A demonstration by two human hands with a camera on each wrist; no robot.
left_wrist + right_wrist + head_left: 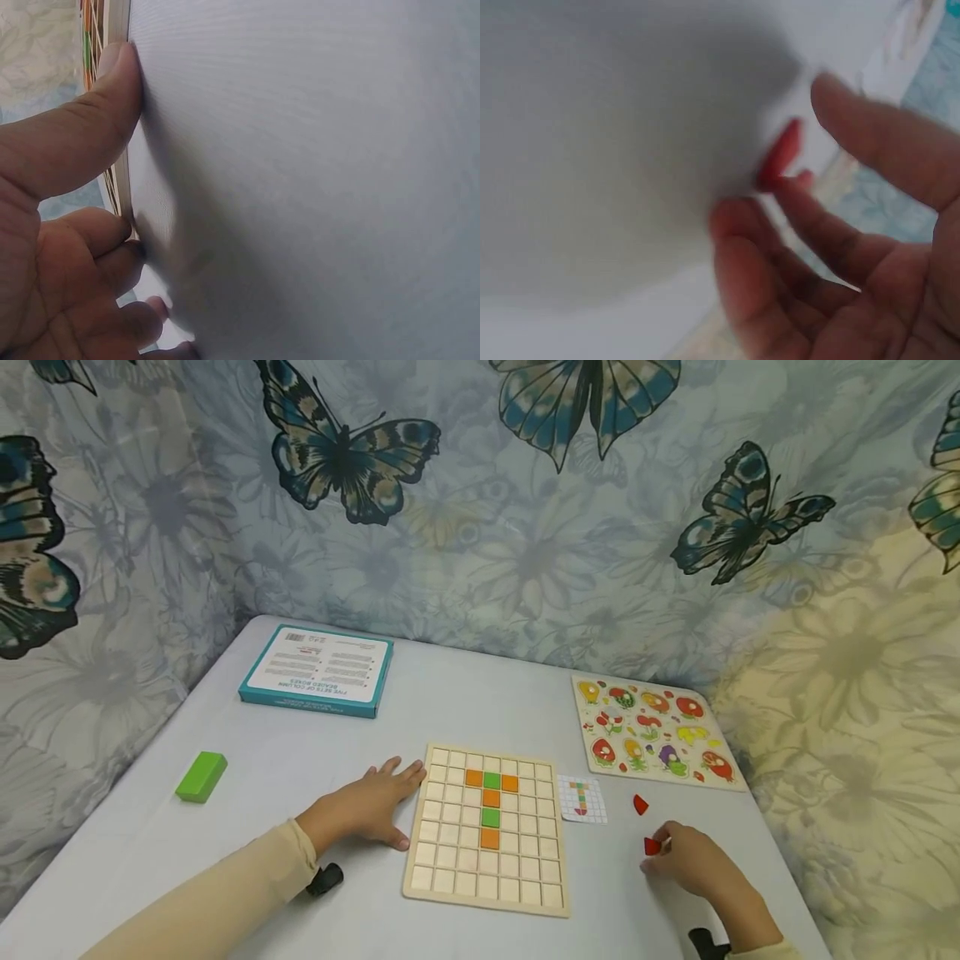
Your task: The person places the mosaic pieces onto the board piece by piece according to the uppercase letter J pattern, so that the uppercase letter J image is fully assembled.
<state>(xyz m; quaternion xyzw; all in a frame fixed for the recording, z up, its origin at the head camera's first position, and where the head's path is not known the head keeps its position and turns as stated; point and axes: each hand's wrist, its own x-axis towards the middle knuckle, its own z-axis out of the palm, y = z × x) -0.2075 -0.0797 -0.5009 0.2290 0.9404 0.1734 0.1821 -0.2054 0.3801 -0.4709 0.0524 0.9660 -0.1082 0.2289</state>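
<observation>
A wooden grid board (459,882) carries orange and green square tiles in a T-like pattern. My left hand (369,806) lies beside its left edge with fingers spread; in the left wrist view the thumb (120,79) touches the board's side. To the right, my right hand (693,860) is at a red wedge-shaped piece (652,846) on the table. The right wrist view is blurred: a fingertip touches the red piece (781,156), while the thumb (885,139) stands apart from it. Another red piece (640,804) lies just beyond.
A small pattern card (592,802) lies against the board's right side. Behind it is a fruit puzzle board (637,752). A teal-edged box (315,670) sits at the back left, and a green block (202,777) at the left. Patterned cloth walls (480,568) border the table.
</observation>
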